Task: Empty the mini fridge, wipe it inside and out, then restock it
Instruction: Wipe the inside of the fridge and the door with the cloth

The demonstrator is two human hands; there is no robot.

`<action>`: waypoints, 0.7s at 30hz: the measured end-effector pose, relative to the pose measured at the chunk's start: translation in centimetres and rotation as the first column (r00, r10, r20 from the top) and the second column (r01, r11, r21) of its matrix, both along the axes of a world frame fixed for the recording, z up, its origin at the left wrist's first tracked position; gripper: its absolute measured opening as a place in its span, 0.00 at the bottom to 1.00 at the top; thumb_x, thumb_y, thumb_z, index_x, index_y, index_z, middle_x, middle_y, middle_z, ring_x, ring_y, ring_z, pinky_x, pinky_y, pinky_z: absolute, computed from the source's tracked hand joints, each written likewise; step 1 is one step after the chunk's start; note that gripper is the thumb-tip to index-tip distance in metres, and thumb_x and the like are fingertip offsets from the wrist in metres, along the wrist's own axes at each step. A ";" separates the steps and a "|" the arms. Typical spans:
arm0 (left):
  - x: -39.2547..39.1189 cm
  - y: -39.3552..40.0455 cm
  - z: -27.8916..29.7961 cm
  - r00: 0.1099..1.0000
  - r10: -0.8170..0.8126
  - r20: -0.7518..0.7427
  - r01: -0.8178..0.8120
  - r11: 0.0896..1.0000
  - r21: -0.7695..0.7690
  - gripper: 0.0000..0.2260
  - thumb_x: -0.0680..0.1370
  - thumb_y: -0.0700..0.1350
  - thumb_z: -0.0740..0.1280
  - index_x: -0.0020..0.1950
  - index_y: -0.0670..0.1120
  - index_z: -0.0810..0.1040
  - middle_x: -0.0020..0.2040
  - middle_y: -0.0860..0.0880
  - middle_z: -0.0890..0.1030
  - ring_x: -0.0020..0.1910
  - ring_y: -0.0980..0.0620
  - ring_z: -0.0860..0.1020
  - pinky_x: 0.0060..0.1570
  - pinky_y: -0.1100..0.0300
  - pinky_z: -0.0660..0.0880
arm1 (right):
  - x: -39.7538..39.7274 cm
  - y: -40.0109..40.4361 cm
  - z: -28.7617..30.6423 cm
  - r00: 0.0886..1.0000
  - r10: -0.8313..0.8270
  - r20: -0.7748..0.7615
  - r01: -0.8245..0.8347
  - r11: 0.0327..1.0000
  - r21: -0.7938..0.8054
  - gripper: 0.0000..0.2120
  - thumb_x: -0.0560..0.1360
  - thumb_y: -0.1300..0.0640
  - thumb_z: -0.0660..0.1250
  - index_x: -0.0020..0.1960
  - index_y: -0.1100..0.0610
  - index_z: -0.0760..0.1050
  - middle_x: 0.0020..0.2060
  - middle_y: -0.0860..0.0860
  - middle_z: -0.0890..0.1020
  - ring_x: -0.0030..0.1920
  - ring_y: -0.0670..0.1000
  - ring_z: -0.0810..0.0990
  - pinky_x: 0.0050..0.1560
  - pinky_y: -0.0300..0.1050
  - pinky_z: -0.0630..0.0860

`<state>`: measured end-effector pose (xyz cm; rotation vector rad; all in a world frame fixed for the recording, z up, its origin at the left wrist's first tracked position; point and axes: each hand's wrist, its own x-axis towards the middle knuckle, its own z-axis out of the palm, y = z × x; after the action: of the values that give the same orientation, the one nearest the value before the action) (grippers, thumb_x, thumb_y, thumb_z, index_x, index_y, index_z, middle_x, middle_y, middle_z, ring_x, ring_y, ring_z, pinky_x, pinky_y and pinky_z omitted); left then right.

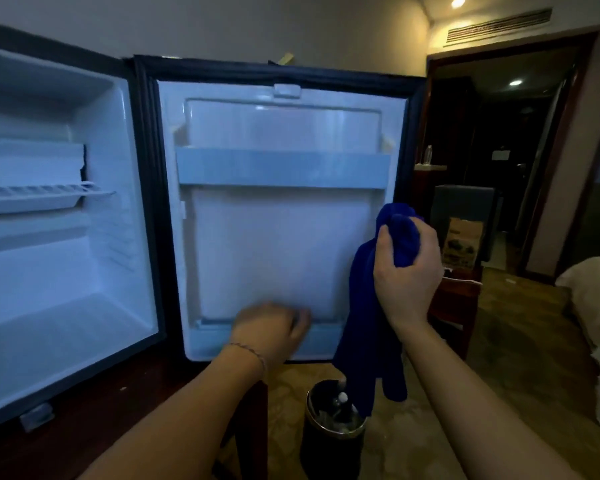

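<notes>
The fridge (59, 202) sits at nine o'clock with its door (284, 220) swung wide open. The right hand (407, 271), at three o'clock, squeezes a blue cloth (364, 323) that hangs down over a bin (333, 441). The left hand (271, 330) is blurry at the door's bottom shelf; I cannot tell how open it is.
</notes>
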<state>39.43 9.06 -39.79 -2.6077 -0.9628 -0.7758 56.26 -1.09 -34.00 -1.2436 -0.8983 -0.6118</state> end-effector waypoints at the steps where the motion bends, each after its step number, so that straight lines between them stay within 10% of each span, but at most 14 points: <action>1: -0.5 0.0 1.4 0.999 -0.019 -0.037 0.017 0.999 -0.051 0.25 0.83 0.60 0.51 0.47 0.46 0.80 0.46 0.45 0.83 0.48 0.43 0.81 0.42 0.57 0.72 | 0.2 -0.2 2.2 1.000 0.000 0.019 0.000 1.000 -0.006 0.16 0.79 0.48 0.67 0.64 0.53 0.73 0.55 0.50 0.79 0.56 0.51 0.78 0.60 0.45 0.74; 5: -3.5 -0.2 9.3 0.999 -0.045 0.000 0.044 0.993 -0.109 0.25 0.81 0.61 0.53 0.32 0.45 0.69 0.34 0.46 0.79 0.35 0.43 0.79 0.30 0.57 0.63 | 0.7 -1.4 9.2 0.980 -0.086 0.179 0.103 0.990 -0.091 0.18 0.79 0.50 0.67 0.64 0.60 0.75 0.56 0.56 0.80 0.56 0.54 0.77 0.59 0.40 0.70; 11: -9.2 0.5 24.2 0.956 -0.196 0.221 0.120 0.941 0.316 0.20 0.78 0.51 0.60 0.27 0.46 0.70 0.27 0.49 0.75 0.26 0.46 0.76 0.23 0.60 0.66 | -0.4 -2.7 16.9 0.849 -0.016 0.528 0.231 0.910 -0.344 0.20 0.77 0.48 0.68 0.64 0.58 0.75 0.55 0.59 0.80 0.53 0.62 0.77 0.49 0.57 0.75; 15: -10.1 4.8 33.4 0.964 -0.043 0.261 -0.047 0.944 0.327 0.16 0.79 0.49 0.59 0.33 0.46 0.71 0.33 0.45 0.75 0.35 0.41 0.74 0.31 0.53 0.68 | -4.8 -0.2 20.4 0.787 0.207 0.581 0.143 0.856 -0.498 0.18 0.75 0.47 0.68 0.62 0.54 0.77 0.54 0.56 0.81 0.52 0.62 0.79 0.45 0.56 0.76; 21: -7.9 9.6 35.1 0.993 0.073 -0.095 -0.078 0.996 -0.048 0.19 0.83 0.58 0.50 0.58 0.49 0.75 0.55 0.48 0.78 0.55 0.45 0.74 0.56 0.49 0.64 | -11.4 5.8 21.1 0.779 0.390 0.491 0.152 0.642 -0.751 0.16 0.72 0.46 0.68 0.57 0.51 0.78 0.49 0.54 0.81 0.48 0.60 0.79 0.40 0.52 0.73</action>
<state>31.50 18.68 -4.72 -2.6085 -1.0615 -0.6121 44.86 4.66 -12.88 -1.7440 -1.9536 -0.5382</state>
